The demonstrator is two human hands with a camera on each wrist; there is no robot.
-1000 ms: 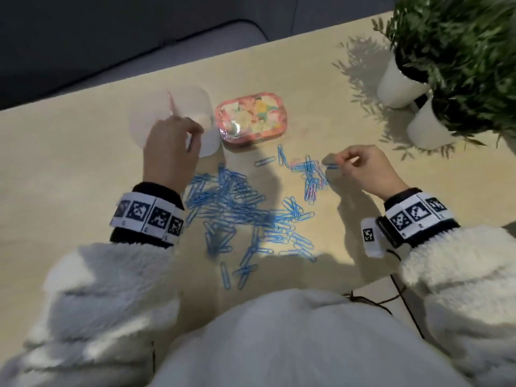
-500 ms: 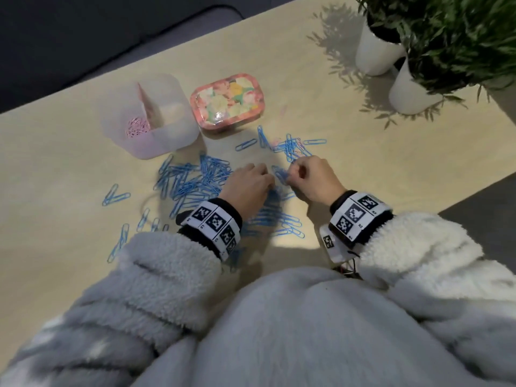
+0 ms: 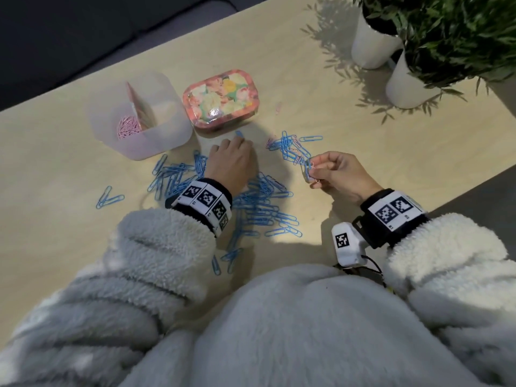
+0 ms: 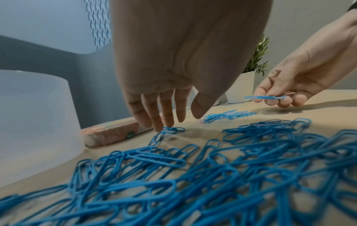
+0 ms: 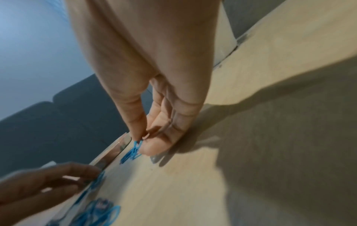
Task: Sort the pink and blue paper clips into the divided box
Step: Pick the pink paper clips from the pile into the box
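Pale wooden tabletop (image 3: 363,141), blue paper clips (image 3: 259,208) strewn across it in front of the divided box (image 3: 156,135), whose left compartment holds pink paper clips (image 3: 127,127). Left hand (image 3: 230,163) lies released, straight fingertips (image 4: 160,126) touching a blue clip, as its wrist view shows. Right hand (image 3: 339,174) pinches a blue paper clip (image 4: 264,97) above the tabletop; only overhead shows a pink clip (image 3: 317,179) there too.

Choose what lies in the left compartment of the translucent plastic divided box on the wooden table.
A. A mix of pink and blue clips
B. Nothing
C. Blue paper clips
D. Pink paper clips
D: in the head view, a heap of pink paper clips fills the left compartment of the translucent divided box; no blue ones show there.
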